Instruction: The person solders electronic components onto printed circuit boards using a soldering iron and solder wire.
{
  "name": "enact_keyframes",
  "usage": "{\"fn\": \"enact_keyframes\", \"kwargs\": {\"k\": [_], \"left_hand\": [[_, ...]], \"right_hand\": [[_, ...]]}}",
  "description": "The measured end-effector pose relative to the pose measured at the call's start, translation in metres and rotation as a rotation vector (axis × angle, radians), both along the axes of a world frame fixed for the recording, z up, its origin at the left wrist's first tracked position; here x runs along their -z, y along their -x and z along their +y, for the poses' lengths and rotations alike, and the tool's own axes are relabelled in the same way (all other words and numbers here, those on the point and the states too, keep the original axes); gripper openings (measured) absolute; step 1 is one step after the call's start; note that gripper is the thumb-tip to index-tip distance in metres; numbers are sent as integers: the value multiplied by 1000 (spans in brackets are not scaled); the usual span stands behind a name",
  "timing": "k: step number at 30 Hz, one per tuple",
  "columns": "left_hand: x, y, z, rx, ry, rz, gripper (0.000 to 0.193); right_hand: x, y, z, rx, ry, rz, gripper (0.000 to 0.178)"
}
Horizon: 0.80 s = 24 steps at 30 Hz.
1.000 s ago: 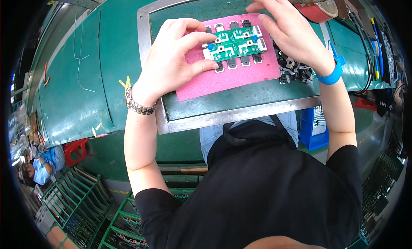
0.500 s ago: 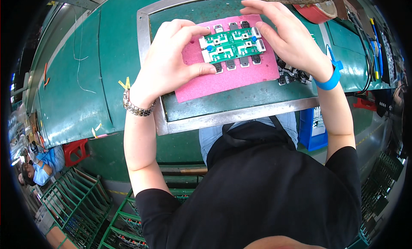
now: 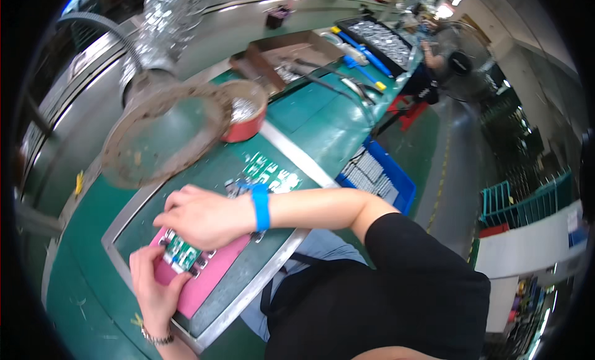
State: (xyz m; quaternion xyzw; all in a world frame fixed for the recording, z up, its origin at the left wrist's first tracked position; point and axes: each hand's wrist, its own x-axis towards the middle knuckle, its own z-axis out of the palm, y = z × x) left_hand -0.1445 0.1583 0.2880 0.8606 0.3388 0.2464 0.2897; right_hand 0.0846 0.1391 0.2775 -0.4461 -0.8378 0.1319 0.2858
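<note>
A green circuit board with white and blue parts lies on a pink foam pad, with black clip-like parts along its edges. My left hand bends round the board's near-left end, thumb on one side and fingers on the other. My right hand, a blue band on its wrist, arches palm down over the other end. Its fingers curl at the far edge; its thumb is hidden, and so is much of the board.
A metal frame borders the work area. More green boards lie beyond my right wrist. A round magnifier overhangs the bench beside a red tub. A blue bin stands off the bench's right side.
My view has swung to the right, so bench and hands sit lower left. My right hand has come in over the board, its fingers more bent. My left hand stays around the board.
</note>
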Motion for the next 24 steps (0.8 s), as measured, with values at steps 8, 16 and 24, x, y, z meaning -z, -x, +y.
{"fn": "enact_keyframes", "kwargs": {"k": [8,16,24], "left_hand": [[1,-8,10,54,-73,-11,90],[4,-4,9,13,-36,80,113],[6,-7,17,79,-102,78,102]], "right_hand": [[-20,-9,-9,1,-31,-43,56],[-13,6,-5,-76,15,-46,92],[-14,3,-3,-79,31,-82,87]]}}
